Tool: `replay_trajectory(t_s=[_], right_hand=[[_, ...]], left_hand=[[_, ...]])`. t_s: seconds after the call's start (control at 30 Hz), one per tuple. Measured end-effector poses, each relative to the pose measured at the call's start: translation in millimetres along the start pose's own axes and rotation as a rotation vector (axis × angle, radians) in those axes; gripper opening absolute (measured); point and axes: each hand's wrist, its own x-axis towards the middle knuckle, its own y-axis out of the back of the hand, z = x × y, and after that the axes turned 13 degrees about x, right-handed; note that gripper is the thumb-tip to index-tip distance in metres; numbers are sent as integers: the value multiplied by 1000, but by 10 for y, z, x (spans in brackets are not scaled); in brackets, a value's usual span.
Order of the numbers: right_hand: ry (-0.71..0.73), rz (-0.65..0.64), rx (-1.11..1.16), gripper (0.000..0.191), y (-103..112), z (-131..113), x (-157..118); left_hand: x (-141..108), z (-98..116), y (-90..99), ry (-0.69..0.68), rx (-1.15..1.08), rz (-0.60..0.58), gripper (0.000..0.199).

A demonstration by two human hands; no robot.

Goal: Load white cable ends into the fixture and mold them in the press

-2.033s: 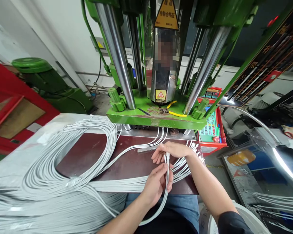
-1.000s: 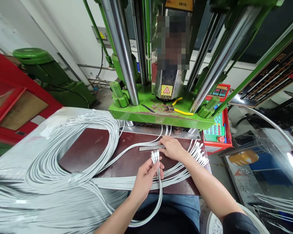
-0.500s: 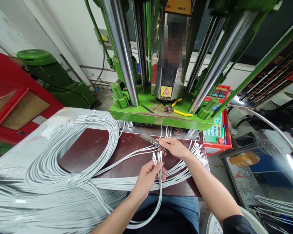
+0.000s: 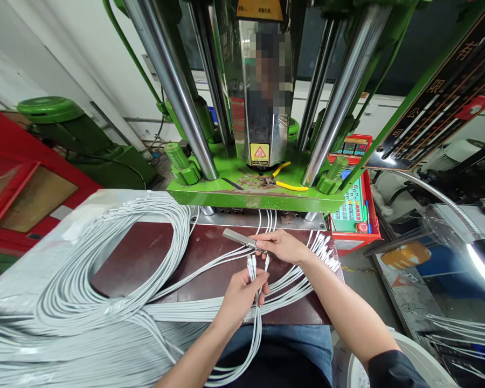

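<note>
My left hand (image 4: pixel 242 293) is closed round several white cables (image 4: pixel 256 334), just below their connector ends (image 4: pixel 251 265). One cable end (image 4: pixel 267 263) stands apart from the others and points up at my right fingers. My right hand (image 4: pixel 283 247) grips a flat metal bar (image 4: pixel 237 237) that juts out to the left. Its fingers partly hide the bar's near end, and I cannot tell whether the separate cable end touches it. Both hands are above the dark red tabletop (image 4: pixel 210 275), in front of the green press (image 4: pixel 242 199).
A big coil of white cable (image 4: pixel 178 253) lies to the left. Loose cable ends (image 4: pixel 325 250) fan out to the right. Yellow-handled pliers (image 4: pixel 291 186) rest on the press plate. A red control box (image 4: pixel 374 215) stands at right, and a white bucket (image 4: pixel 404 350) is low at right.
The view has shifted slightly. One cable end has separated from the bunch in my left hand and is now nearer my right fingers. The metal bar stays in my right hand.
</note>
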Motion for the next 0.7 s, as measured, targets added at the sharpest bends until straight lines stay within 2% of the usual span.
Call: replay_trajectory(t_s=[0.2,0.43,0.7], right_hand=[[90,-23,-135,36,-12,-54,-32],[31,9,-122,41,55,-63,-24],[-8,-20,-192,37,63,-59,-35]], left_hand=[[18,18,-13,-11,-49,22,27],[-49,-10,13,13,-258,30,24],[-17,-66,19,-32,-102,115,26]])
